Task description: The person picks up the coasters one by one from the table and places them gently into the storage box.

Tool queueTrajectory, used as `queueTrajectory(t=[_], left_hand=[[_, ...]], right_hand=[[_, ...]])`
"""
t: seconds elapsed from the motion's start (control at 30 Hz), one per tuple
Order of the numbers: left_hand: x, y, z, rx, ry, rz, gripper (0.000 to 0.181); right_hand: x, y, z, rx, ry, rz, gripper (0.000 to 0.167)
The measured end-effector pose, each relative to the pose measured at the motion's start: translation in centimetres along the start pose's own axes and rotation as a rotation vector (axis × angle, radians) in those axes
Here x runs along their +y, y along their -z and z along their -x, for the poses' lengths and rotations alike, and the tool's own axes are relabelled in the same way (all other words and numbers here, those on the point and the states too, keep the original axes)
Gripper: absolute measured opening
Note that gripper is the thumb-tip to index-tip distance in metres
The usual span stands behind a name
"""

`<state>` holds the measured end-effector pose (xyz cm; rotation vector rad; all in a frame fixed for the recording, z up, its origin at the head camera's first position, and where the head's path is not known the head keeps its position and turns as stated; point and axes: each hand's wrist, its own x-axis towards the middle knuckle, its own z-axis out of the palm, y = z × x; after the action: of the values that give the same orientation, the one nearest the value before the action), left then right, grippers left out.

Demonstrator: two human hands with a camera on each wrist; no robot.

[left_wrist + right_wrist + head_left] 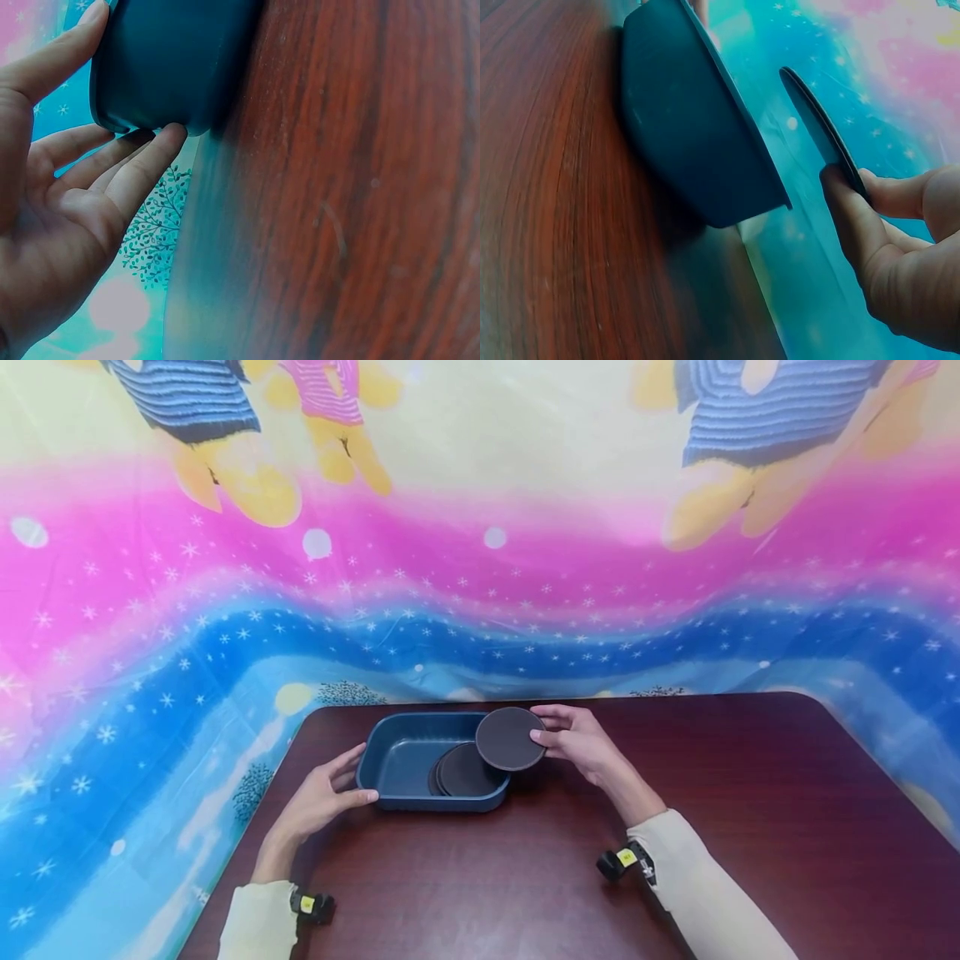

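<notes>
A dark blue rectangular plastic bin (442, 804) with rounded corners stands on the table. My left hand (324, 793) holds its left end, thumb at the near corner and fingers along the end wall; the left wrist view shows the fingertips (174, 133) against the bin's outside. Above the bin's right end, my right hand (581, 743) pinches a dark round coaster (508, 739) by its edge, between thumb and fingers. In the right wrist view the coaster (821, 124) is tilted and apart from the bin's rim. More dark coasters (465, 770) lie overlapped inside the bin, partly hidden by the raised one.
The brown wood-grain table (750, 793) extends to the right of the bin and in front of it. A colourful printed cloth (480, 602) hangs behind the table and along its left side. Both wrists carry small black cameras (613, 864).
</notes>
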<state>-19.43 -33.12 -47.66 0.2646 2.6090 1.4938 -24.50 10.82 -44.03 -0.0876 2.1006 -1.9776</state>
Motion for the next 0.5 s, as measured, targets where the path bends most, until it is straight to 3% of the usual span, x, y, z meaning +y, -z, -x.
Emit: queueTrajectory(t=[0.5], left_hand=[[-0.1,0.0,0.1,0.001,-0.010,0.002,0.091]], right_hand=[[-0.3,-3.6,-0.9,-0.021,0.010,0.016,0.051]])
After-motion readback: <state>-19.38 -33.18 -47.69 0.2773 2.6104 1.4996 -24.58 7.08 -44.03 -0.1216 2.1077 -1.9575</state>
